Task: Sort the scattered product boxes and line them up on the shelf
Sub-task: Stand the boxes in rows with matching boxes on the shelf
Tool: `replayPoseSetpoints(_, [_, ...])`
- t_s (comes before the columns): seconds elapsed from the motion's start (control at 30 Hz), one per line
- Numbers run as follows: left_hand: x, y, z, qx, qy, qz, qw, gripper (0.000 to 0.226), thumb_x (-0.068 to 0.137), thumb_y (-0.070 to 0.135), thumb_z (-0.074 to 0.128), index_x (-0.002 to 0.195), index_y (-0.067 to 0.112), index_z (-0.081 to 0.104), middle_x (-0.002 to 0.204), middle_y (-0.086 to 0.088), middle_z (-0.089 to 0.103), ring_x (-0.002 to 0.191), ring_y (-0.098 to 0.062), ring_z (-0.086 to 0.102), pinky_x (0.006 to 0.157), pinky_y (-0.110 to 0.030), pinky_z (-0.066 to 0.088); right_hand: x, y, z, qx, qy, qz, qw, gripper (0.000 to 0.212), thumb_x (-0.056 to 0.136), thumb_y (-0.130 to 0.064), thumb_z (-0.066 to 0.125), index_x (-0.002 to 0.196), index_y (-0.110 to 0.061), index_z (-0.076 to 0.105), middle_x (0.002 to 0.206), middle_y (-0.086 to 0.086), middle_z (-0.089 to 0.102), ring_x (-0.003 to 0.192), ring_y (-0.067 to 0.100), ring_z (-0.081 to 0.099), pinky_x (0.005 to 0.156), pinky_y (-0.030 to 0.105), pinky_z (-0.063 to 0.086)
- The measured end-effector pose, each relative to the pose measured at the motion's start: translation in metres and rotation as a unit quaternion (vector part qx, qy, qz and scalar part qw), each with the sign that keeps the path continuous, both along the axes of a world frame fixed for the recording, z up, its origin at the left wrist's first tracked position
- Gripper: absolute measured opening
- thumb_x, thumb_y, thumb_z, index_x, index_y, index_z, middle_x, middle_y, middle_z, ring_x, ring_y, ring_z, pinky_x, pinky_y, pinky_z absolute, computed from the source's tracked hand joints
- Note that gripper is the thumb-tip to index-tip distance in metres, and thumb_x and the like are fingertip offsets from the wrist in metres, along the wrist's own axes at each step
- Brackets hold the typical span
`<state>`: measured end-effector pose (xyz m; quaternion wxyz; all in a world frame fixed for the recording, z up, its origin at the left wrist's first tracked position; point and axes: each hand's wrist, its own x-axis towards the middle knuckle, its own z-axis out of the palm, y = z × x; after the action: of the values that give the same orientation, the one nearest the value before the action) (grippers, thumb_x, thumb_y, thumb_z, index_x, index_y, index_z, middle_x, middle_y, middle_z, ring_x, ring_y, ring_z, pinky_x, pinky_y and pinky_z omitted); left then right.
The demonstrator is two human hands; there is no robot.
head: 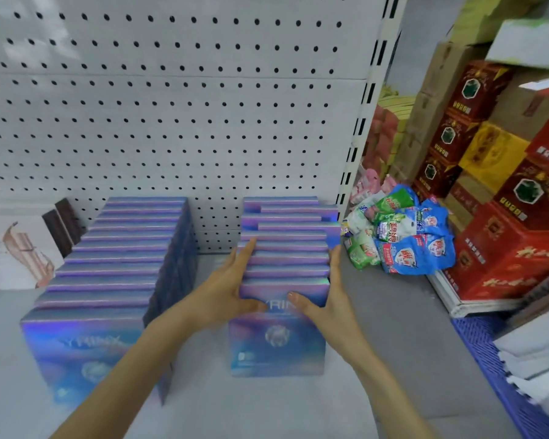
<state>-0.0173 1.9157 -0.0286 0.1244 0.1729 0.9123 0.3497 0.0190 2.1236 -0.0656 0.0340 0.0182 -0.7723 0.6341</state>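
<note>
Right row [284, 258] of boxes stood toward the right edge of the shelf [267, 407], flanked by left hand [225, 289] and right hand [327, 302], fingers laid straight along its sides, thumbs seemingly pressed on the front box [278, 343]

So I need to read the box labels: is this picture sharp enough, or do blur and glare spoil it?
Head view: motion blur softens the shiny purple-blue cardboard boxes, lettering barely legible; sheen streaks their tops; wide-angle distortion bows the white perforated panel; right edge smeared.
</note>
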Motion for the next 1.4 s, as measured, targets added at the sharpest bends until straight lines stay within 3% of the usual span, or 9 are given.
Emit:
replayPoseSetpoints(0.13, [0.005, 0.0, 0.002, 0.008, 0.013, 0.021, 1.0, 0.109, 0.075, 0.028, 0.079, 0.149, 0.038, -0.002, 0.159, 0.005, 0.013, 0.139, -0.02, 0.031, 0.108, -0.025, 0.033, 0.0, 0.008, 0.003, -0.001, -0.005, 0.03, 1.0, 0.112, 0.062, -0.063, 0.076, 0.145, -0.054, 0.002, 0.151, -0.018, 0.035, 0.133, 0.002, 0.042, 0.11, 0.037, 0.04])
replayPoseSetpoints(0.23, [0.01, 0.0, 0.003, -0.013, 0.017, 0.028, 0.999, 0.11, 0.075, 0.035, 0.078, 0.148, 0.042, -0.004, 0.16, 0.005, -0.013, 0.141, -0.014, 0.027, 0.101, -0.017, 0.031, -0.003, 0.021, 0.011, 0.045, 0.002, 0.056, 0.997, 0.109, 0.058, -0.07, 0.075, 0.138, -0.064, 0.002, 0.156, -0.021, 0.021, 0.142, 0.004, 0.026, 0.116, 0.04, 0.031])
replayPoseSetpoints(0.37, [0.014, 0.0, 0.001, -0.025, 0.021, 0.024, 0.999, 0.109, 0.077, 0.042, 0.075, 0.148, 0.043, -0.008, 0.156, 0.01, -0.024, 0.142, -0.007, 0.021, 0.097, -0.011, 0.027, -0.015, 0.032, 0.024, 0.115, 0.022, 0.078, 0.99, 0.107, 0.061, -0.06, 0.071, 0.143, -0.047, 0.004, 0.154, -0.029, 0.004, 0.143, -0.008, 0.001, 0.12, 0.03, 0.015])
replayPoseSetpoints(0.53, [0.006, -0.001, 0.014, 0.052, 0.023, 0.058, 0.997, 0.106, 0.067, 0.062, 0.065, 0.148, 0.044, -0.003, 0.154, 0.02, -0.013, 0.142, 0.001, 0.002, 0.113, -0.022, 0.02, -0.039, 0.038, 0.037, 0.047, -0.014, 0.067, 0.997, 0.114, 0.057, -0.077, 0.07, 0.15, -0.045, 0.012, 0.156, -0.023, 0.018, 0.144, 0.0, 0.016, 0.119, 0.041, 0.023])
replayPoseSetpoints(0.73, [-0.033, 0.002, 0.037, 0.175, -0.04, 0.124, 0.976, 0.089, 0.079, 0.055, 0.056, 0.151, 0.034, 0.008, 0.158, 0.012, 0.013, 0.145, -0.012, 0.017, 0.118, -0.034, 0.019, -0.08, 0.04, 0.06, 0.094, -0.005, -0.062, 0.994, 0.085, 0.081, -0.054, 0.064, 0.151, -0.025, 0.024, 0.152, -0.008, 0.031, 0.14, 0.015, 0.03, 0.116, 0.043, 0.028])
replayPoseSetpoints(0.87, [-0.043, 0.008, 0.031, 0.149, -0.076, 0.099, 0.981, 0.089, 0.087, 0.046, 0.06, 0.152, 0.033, 0.0, 0.159, 0.011, 0.01, 0.144, -0.012, 0.019, 0.116, -0.031, 0.021, -0.1, 0.041, 0.053, -0.031, -0.151, 0.012, 0.988, 0.129, 0.046, -0.079, 0.075, 0.151, -0.024, 0.024, 0.147, -0.008, 0.043, 0.13, 0.013, 0.047, 0.11, 0.043, 0.038])
replayPoseSetpoints(1.03, [-0.056, 0.017, 0.031, 0.317, -0.171, 0.168, 0.918, 0.089, 0.087, 0.043, 0.06, 0.151, 0.036, -0.001, 0.159, 0.006, 0.013, 0.144, -0.015, 0.02, 0.112, -0.033, 0.027, -0.11, 0.029, 0.042, -0.117, -0.191, 0.037, 0.974, 0.111, 0.055, -0.066, 0.078, 0.146, -0.028, 0.027, 0.122, -0.006, 0.063, 0.109, 0.014, 0.062, 0.098, 0.041, 0.049])
replayPoseSetpoints(1.2, [-0.061, 0.021, 0.028, 0.337, -0.189, 0.163, 0.908, 0.085, 0.089, 0.038, 0.06, 0.15, 0.039, 0.002, 0.146, 0.013, 0.032, 0.107, -0.004, 0.05, 0.084, -0.019, 0.048, -0.113, 0.014, 0.045, -0.079, -0.206, 0.055, 0.974, 0.117, 0.063, -0.064, 0.07, 0.153, -0.028, 0.006, 0.146, -0.009, 0.036, 0.134, 0.02, 0.042, 0.109, 0.036, 0.038])
replayPoseSetpoints(1.4, [-0.063, 0.024, 0.032, 0.323, -0.179, 0.164, 0.915, 0.084, 0.091, 0.039, 0.057, 0.151, 0.035, -0.002, 0.148, 0.015, 0.025, 0.124, -0.003, 0.034, 0.095, -0.019, 0.031, -0.124, 0.017, 0.045, -0.099, -0.221, 0.055, 0.969, 0.098, 0.08, -0.06, 0.062, 0.153, -0.033, 0.003, 0.153, -0.006, 0.03, 0.135, 0.021, 0.041, 0.104, 0.035, 0.042])
